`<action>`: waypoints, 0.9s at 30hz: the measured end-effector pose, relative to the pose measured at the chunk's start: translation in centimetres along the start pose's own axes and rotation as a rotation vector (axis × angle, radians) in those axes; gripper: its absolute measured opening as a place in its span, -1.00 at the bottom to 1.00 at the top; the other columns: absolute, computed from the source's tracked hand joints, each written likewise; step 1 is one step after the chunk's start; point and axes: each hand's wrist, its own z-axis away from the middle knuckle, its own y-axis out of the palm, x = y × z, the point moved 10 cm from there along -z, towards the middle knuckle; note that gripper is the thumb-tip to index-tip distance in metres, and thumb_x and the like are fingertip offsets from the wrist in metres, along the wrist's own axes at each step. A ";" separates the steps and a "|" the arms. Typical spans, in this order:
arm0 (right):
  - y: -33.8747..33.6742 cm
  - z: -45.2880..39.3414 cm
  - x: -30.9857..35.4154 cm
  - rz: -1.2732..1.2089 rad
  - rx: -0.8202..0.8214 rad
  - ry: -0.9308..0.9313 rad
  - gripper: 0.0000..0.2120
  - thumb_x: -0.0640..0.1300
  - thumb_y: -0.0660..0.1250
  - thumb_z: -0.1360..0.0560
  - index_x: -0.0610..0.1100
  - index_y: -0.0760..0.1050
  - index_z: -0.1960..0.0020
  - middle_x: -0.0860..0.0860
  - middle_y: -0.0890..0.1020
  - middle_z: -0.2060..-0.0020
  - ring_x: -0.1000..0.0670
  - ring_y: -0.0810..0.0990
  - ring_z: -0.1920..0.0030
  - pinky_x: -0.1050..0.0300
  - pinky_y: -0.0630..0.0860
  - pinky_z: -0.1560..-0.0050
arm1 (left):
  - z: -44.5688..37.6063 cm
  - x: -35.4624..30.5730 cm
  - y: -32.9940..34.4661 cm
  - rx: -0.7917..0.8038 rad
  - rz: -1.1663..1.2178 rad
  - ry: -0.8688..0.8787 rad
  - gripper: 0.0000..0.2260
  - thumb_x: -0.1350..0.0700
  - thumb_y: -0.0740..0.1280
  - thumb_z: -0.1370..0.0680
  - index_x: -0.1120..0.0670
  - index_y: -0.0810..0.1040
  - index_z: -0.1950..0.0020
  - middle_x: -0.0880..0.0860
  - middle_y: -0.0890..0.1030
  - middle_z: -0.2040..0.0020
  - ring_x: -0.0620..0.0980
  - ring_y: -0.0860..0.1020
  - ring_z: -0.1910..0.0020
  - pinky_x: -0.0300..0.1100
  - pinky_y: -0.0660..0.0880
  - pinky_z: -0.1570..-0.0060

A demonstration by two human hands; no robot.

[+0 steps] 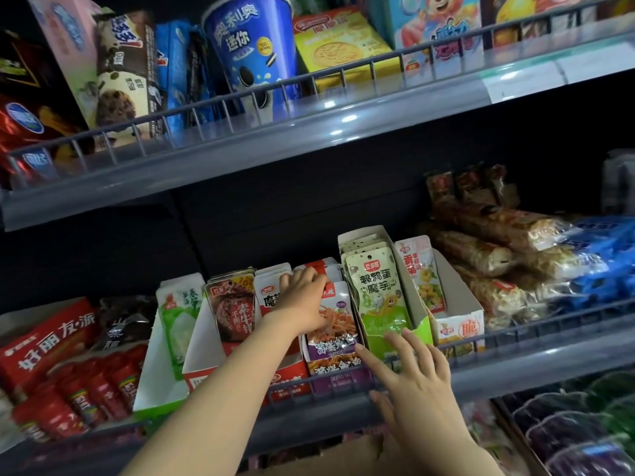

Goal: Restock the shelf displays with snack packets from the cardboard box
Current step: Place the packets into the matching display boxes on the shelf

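Closest to us, at the bottom edge, there's a strip of the cardboard box (343, 455), brown and partly hidden behind our arms. Just above it our right hand (415, 383) has its grip spread, fingers straight, fingertips reaching toward the wire rail (515, 338) of the lower shelf (549, 365), in front of the purple snack packet (331, 324) and the green packet (378, 300) that reads 鹌鹑蛋魔芋. Our left hand (302, 297) is further in, fingers curled over the tops of the packets standing in the red display tray (288, 376), just beside the purple one; whether it's actually pinching one, we can't tell. Left of that there's a brown packet (233, 304) marked 素牛排 and a white-and-green packet (178, 314), then the red bags (44, 341) reading 好丽友·派. On the right, long clear-wrapped snack bars (498, 249) are piled next to blue packs (604, 255). The back of the shelving is dark and the whole spot is pretty dim. Up on the upper shelf (309, 139), behind its own rail, sits a blue cup (254, 53) with 奥利奥 迷你 on it, a yellow biscuit box (340, 46) and a cookie pack (123, 70).
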 end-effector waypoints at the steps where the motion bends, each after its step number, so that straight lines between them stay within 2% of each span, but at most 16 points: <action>1: 0.0 0.0 0.0 -0.005 -0.002 0.000 -0.13 0.13 0.63 -0.01 0.16 0.40 -0.28 -0.08 0.50 -0.16 -0.17 0.37 -0.24 -0.16 0.24 -0.16 | -0.2 0.0 0.1 0.003 -0.005 0.004 -0.28 -0.05 0.47 -0.39 -0.01 0.20 -0.45 0.02 0.24 -0.40 0.05 0.14 -0.42 -0.03 0.07 -0.38; 7: -0.1 0.1 -0.1 -0.014 -0.018 0.000 -0.13 0.12 0.62 -0.01 0.17 0.39 -0.28 -0.07 0.51 -0.16 -0.16 0.37 -0.25 -0.16 0.24 -0.17 | -0.7 0.1 0.8 0.058 -0.041 0.000 -0.17 -0.13 0.51 -0.31 0.04 0.18 -0.45 0.05 0.21 -0.39 0.07 0.11 -0.41 0.00 0.05 -0.40; 10: -0.1 0.1 -0.1 -0.011 -0.023 0.004 -0.13 0.12 0.62 -0.02 0.17 0.39 -0.28 -0.07 0.52 -0.15 -0.16 0.36 -0.25 -0.16 0.23 -0.17 | -0.7 0.0 0.7 0.017 -0.041 -0.016 -0.17 -0.09 0.52 -0.32 0.10 0.16 -0.43 0.08 0.22 -0.37 0.08 0.14 -0.40 -0.01 0.04 -0.42; 13: -0.2 0.1 -0.2 0.002 -0.026 0.002 -0.16 0.13 0.61 -0.03 0.18 0.41 -0.28 -0.07 0.51 -0.15 -0.15 0.36 -0.25 -0.15 0.22 -0.17 | -0.4 -0.2 1.3 0.051 0.017 -0.032 -0.21 -0.01 0.51 -0.36 0.11 0.12 -0.41 0.10 0.38 -0.33 0.10 0.28 -0.38 0.07 -0.06 -0.47; 15: -0.1 0.1 -0.2 0.006 -0.027 0.002 -0.18 0.13 0.61 -0.04 0.18 0.43 -0.27 -0.06 0.51 -0.16 -0.15 0.36 -0.26 -0.15 0.22 -0.17 | -0.3 -0.3 0.9 0.014 0.038 -0.023 -0.26 0.04 0.51 -0.37 0.10 0.13 -0.38 0.08 0.44 -0.28 0.08 0.35 -0.33 0.05 0.00 -0.46; 19: -0.1 0.2 -0.2 0.004 -0.036 0.008 -0.21 0.14 0.61 -0.04 0.17 0.45 -0.24 -0.06 0.50 -0.16 -0.15 0.35 -0.26 -0.15 0.22 -0.17 | -0.5 0.3 -1.5 -0.201 0.025 -0.008 -0.28 0.02 0.50 -0.37 0.01 0.16 -0.40 0.04 0.38 -0.30 0.05 0.29 -0.32 -0.06 0.16 -0.33; 22: -0.2 0.2 -0.2 0.004 -0.046 0.006 -0.21 0.13 0.61 -0.04 0.17 0.44 -0.24 -0.06 0.49 -0.16 -0.15 0.36 -0.26 -0.15 0.23 -0.17 | -0.2 0.2 -0.6 -0.155 -0.005 -0.010 -0.24 -0.03 0.49 -0.37 0.00 0.16 -0.45 0.04 0.27 -0.36 0.06 0.19 -0.37 -0.05 0.11 -0.37; 27: -0.2 0.1 -0.1 -0.028 -0.059 0.003 -0.17 0.11 0.61 0.00 0.19 0.41 -0.24 -0.04 0.45 -0.16 -0.14 0.36 -0.25 -0.13 0.22 -0.17 | 0.5 0.5 0.4 -0.166 0.057 -0.061 -0.22 -0.04 0.48 -0.40 -0.05 0.10 -0.48 0.03 0.14 -0.43 0.07 0.07 -0.44 -0.02 0.02 -0.44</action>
